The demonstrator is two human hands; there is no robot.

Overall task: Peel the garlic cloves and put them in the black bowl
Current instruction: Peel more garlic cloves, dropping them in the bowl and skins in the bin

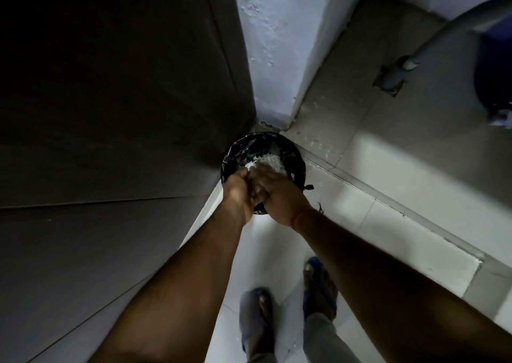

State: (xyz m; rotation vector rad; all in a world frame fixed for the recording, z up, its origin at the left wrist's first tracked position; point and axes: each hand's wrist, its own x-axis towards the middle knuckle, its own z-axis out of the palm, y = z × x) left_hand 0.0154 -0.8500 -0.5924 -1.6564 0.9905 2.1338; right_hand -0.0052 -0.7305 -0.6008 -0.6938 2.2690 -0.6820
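This looks like a dim corner of a home, perhaps a kitchen or utility area. Pale floor tiles point(360, 152) run out beyond the fingers point(250, 172), where a rough whitewashed wall point(274, 43) meets dark cabinet panels point(110, 99). A grey pipe point(410, 63) enters the floor far off to their right.

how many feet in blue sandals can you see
2: the left foot at the bottom centre on the pale floor tiles, the right foot just beside it, slightly further forward. Neither is hidden.
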